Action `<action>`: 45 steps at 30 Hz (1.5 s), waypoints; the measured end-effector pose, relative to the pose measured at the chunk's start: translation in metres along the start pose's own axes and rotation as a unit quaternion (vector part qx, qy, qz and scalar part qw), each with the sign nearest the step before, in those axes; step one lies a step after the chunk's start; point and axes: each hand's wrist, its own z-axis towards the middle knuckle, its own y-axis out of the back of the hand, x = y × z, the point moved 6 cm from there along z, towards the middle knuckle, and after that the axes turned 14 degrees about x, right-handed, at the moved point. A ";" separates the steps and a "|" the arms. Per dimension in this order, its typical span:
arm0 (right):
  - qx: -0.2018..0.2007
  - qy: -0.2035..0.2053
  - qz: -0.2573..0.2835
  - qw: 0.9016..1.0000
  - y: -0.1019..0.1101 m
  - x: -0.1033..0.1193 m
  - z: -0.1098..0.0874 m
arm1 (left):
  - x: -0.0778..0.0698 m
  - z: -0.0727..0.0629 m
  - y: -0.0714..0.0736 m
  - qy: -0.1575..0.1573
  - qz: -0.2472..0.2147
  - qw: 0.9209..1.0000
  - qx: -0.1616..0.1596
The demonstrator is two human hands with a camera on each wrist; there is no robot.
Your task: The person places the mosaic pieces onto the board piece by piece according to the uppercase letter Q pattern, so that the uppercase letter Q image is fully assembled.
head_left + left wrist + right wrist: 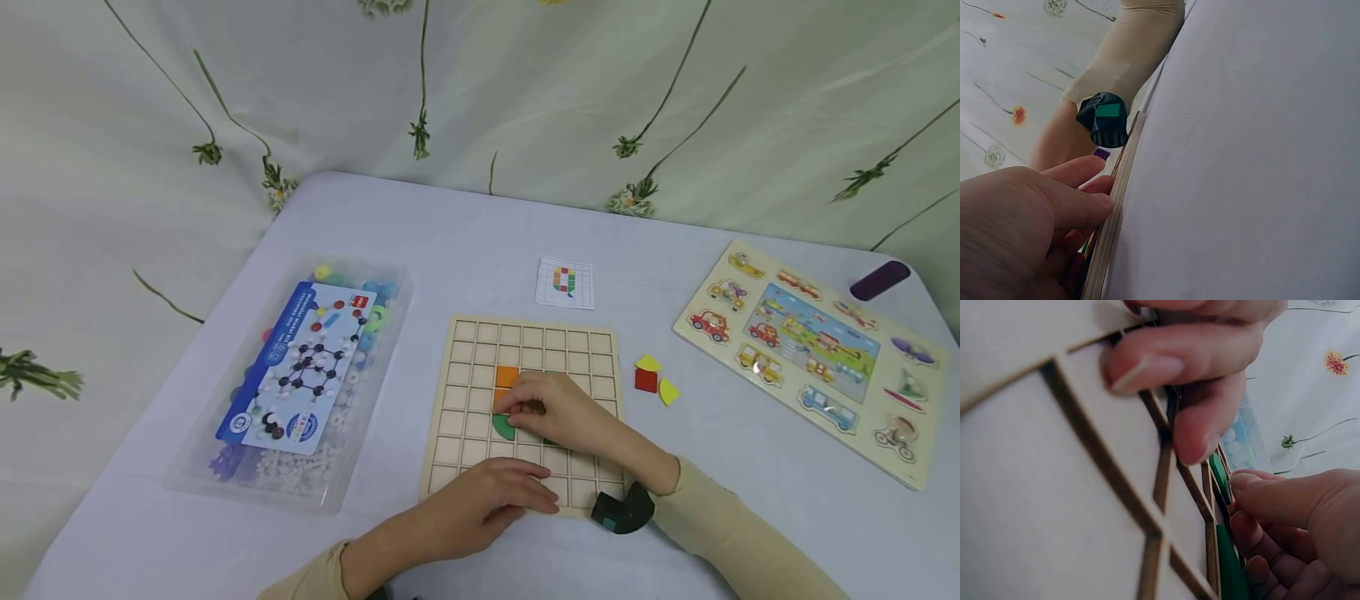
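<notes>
A wooden grid board (453, 422) lies flat in the middle of the table. My right hand (566, 408) is over it, thumb and forefinger pinching at an orange square tile (500, 401) in a cell; its fingertips partly cover the tile. Another orange square (507, 377) sits directly above, and a green quarter-round tile (503, 428) directly below. Other green pieces peek out from under this hand. My left hand (480, 508), fingers relaxed and holding nothing, rests at the board's near edge. The right wrist view shows green tiles (1230, 562) beside the right thumb.
Right of the board lie a red square (646, 380) and two yellow quarter-rounds (668, 392). A pattern card (565, 283) lies behind it. On the left stands a clear plastic box (300, 493); a picture puzzle (862, 442) and purple object (881, 281) are far right.
</notes>
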 end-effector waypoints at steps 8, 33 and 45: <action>-0.019 -0.030 0.026 0.999 0.009 -0.001 -0.006 | -0.001 0.000 0.001 0.003 -0.004 1.000 0.004; -0.137 -0.172 0.019 0.975 0.041 -0.026 -0.185 | 0.001 0.002 -0.005 0.001 -0.012 1.000 0.001; -0.173 -0.243 -0.083 0.951 0.017 -0.024 -0.188 | -0.001 -0.002 0.000 -0.006 -0.011 1.000 -0.007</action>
